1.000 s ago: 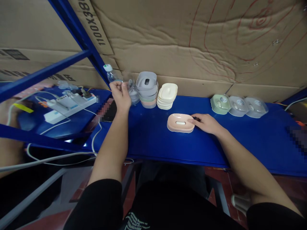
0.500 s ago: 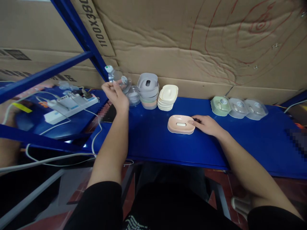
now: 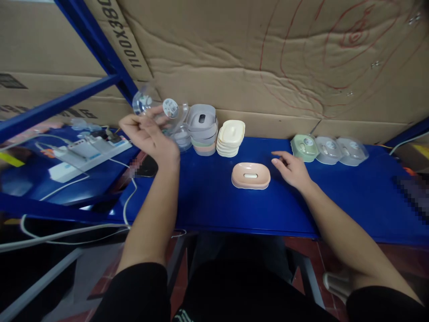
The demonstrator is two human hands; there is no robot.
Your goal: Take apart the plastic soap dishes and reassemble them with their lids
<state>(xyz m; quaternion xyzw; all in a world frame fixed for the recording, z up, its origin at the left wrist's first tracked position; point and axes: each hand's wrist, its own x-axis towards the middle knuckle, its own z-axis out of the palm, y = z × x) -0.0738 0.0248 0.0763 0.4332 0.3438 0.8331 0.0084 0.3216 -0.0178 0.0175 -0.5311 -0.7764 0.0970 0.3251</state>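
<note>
Partly, the left hand point(image 3: 149, 136) hides the clear lid point(image 3: 177, 112).

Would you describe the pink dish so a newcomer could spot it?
On the blue table, look in front and slightly right of the cream stack. The pink dish there is oval, with a white bar inside, and stands apart, uncovered, unlike the clear-lidded boxes.

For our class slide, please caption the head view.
Left hand holds a clear cover; empty right hand near pink dish.

clear cover point(image 3: 155, 99) blurred, shirt print point(image 3: 183, 315) cut off
</note>
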